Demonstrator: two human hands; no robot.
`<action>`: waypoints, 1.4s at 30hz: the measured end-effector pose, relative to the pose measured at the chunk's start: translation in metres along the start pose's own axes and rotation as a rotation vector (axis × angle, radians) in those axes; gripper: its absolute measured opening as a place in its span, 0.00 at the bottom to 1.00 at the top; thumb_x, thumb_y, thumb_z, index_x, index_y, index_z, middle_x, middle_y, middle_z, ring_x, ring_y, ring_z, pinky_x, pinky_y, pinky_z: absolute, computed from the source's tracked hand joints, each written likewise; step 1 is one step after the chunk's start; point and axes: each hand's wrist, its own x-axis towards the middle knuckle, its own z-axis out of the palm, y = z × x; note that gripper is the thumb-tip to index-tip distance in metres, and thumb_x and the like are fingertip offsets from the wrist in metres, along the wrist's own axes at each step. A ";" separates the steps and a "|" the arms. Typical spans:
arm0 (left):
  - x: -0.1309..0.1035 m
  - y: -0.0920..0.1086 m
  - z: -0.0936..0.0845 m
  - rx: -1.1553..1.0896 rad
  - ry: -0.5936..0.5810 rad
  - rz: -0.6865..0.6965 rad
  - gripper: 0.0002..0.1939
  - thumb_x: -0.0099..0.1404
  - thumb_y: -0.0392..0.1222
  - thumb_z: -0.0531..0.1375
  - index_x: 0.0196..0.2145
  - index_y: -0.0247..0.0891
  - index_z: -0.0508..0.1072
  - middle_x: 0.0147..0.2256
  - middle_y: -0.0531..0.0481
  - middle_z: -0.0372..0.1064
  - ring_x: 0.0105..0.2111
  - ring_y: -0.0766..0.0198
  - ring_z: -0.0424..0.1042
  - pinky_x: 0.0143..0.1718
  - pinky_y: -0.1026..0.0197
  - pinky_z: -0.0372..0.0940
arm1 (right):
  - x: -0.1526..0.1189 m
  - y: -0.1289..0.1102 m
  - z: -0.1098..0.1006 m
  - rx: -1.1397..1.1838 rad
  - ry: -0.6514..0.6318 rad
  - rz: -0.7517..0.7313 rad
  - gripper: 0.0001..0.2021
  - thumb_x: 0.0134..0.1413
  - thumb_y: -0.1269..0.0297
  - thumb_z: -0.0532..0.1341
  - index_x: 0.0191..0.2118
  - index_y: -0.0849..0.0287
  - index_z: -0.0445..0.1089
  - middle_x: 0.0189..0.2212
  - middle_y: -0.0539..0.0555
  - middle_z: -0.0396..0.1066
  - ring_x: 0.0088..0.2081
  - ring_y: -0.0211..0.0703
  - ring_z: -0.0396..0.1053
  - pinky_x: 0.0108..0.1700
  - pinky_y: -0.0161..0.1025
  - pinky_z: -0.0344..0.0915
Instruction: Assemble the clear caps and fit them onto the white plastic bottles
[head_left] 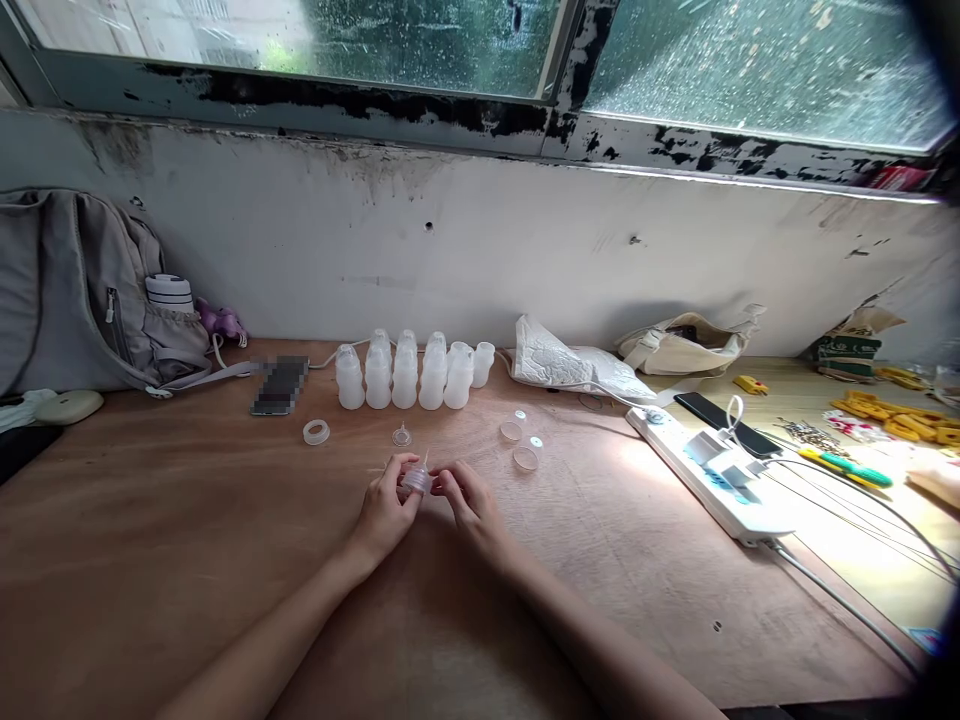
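Between my hands, above the table's middle, is a small clear bottle cap piece (417, 481), a ribbed ring with a thin tip pointing up. My left hand (391, 508) is closed on it, thumb and fingers around its left side. The fingers of my right hand (471, 506) are bent together at its right edge; the exact contact is too small to make out. Beyond the hands lies a clear bottle nipple (402, 436), with a white ring (316, 432) to its left. Two clear round caps (526, 458) lie to the right. Several frosted white bottles (405, 375) stand in rows behind.
A power strip (712, 475) with plugged chargers and cables lies at right, beside a black phone (724, 422). At the wall are a white padded bag (574, 362) and a beige pouch (682, 345). A grey backpack (75, 300) stands at left near a pixelated dark object (280, 385).
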 end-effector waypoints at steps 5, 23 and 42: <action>-0.001 -0.002 0.001 -0.274 -0.177 -0.040 0.25 0.53 0.33 0.55 0.50 0.39 0.62 0.50 0.44 0.62 0.49 0.57 0.62 0.39 0.61 0.66 | 0.005 0.005 0.000 0.188 0.025 0.095 0.08 0.52 0.61 0.55 0.34 0.59 0.66 0.32 0.53 0.69 0.34 0.41 0.69 0.36 0.38 0.67; 0.016 -0.008 -0.011 -0.393 0.043 -0.162 0.16 0.57 0.46 0.55 0.42 0.37 0.67 0.40 0.46 0.68 0.38 0.62 0.68 0.39 0.62 0.63 | 0.186 0.021 -0.113 -0.702 0.230 -0.115 0.12 0.50 0.73 0.51 0.39 0.56 0.67 0.34 0.55 0.67 0.37 0.43 0.64 0.39 0.41 0.61; 0.022 -0.010 -0.015 -0.442 0.073 -0.189 0.17 0.58 0.50 0.53 0.42 0.38 0.66 0.38 0.46 0.67 0.34 0.63 0.68 0.33 0.62 0.64 | 0.229 0.048 -0.118 -0.876 -0.033 -0.224 0.06 0.46 0.68 0.59 0.29 0.55 0.74 0.36 0.56 0.70 0.43 0.52 0.59 0.43 0.47 0.54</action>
